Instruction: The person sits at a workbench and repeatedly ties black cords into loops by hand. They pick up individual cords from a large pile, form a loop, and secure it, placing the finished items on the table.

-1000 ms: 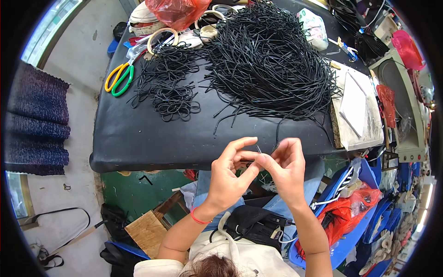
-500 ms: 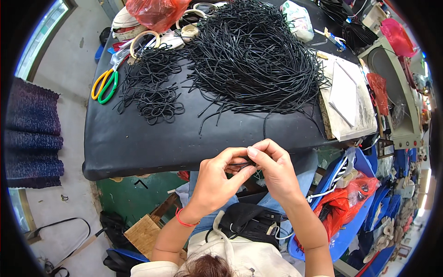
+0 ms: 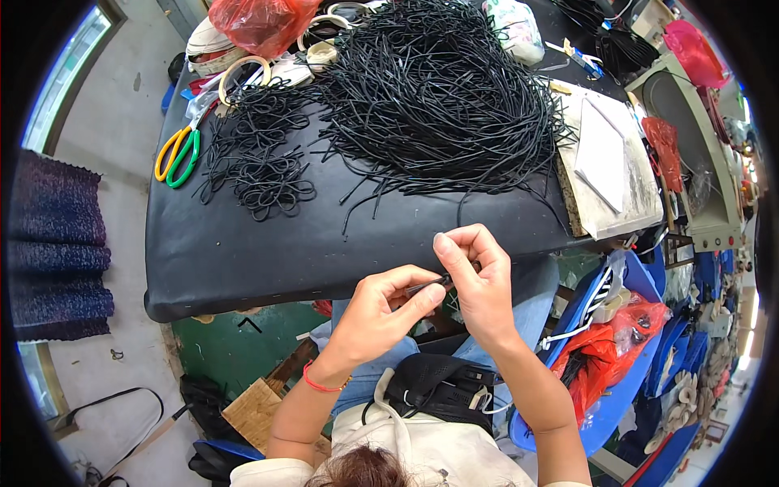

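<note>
Both of my hands are raised just off the near edge of the table. My left hand [image 3: 385, 312] pinches a short dark length of black cord [image 3: 426, 285] between thumb and forefinger. Close beside it, my right hand [image 3: 480, 288] has its thumb and forefinger pressed together. A thin black strand [image 3: 460, 213] comes down from the pile to this hand, but what lies between its fingertips is hidden. Beyond the hands spreads a big tangled pile of black cords [image 3: 442, 105]. Looped bundles of black cord [image 3: 272, 191] lie to its left.
Scissors with yellow and green handles [image 3: 180, 156] lie at the table's [image 3: 243, 268] left edge, near tape rolls [image 3: 243, 77] and a red plastic bag [image 3: 264, 24]. A pale board [image 3: 637, 191] holding white paper is on the right. Below stands a blue bin [image 3: 604, 430] with red bags.
My hands have drawn slightly apart. The right thumb and forefinger have risen away from the left fingertips, and the left hand still holds the cord. The view has shifted a little.
</note>
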Demonstrator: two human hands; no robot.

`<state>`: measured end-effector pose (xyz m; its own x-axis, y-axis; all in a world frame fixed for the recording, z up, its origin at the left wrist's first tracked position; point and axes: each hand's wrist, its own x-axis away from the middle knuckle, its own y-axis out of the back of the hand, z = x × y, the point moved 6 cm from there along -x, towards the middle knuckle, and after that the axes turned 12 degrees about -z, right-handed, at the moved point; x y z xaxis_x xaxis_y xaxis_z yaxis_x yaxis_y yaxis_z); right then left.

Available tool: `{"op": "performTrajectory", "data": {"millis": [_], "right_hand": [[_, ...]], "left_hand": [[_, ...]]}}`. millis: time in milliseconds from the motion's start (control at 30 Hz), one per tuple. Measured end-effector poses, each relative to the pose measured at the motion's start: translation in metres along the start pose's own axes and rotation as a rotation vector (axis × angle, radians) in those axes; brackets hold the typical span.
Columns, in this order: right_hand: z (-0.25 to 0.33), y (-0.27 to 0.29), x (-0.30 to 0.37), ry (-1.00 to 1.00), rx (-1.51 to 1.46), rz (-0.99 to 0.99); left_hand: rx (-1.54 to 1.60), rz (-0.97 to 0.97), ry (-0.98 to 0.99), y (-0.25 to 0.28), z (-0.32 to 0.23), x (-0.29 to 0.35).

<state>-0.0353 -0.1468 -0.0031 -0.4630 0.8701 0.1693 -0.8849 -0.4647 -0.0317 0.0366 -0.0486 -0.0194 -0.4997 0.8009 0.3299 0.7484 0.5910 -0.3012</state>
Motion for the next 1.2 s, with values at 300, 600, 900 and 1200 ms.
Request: {"op": "performTrajectory", "data": {"millis": [300, 600, 900, 1200], "right_hand": [[-0.013, 0.011, 0.006, -0.143, 0.045, 0.167], [-0.005, 0.013, 0.009, 0.048, 0.091, 0.099], [-0.011, 0.021, 0.001, 0.086, 0.083, -0.037], [-0.011, 0.026, 0.006, -0.150, 0.037, 0.132]], "left_hand": [[-0.176, 0.004, -0.048, 0.007, 0.002, -0.002], [0.036, 0.006, 0.049, -0.001, 0.007, 0.001], [-0.407, -0.221, -0.448, -0.015, -0.009, 0.022], [0.003, -0.186, -0.169, 0.000, 0.016, -0.005]]}}
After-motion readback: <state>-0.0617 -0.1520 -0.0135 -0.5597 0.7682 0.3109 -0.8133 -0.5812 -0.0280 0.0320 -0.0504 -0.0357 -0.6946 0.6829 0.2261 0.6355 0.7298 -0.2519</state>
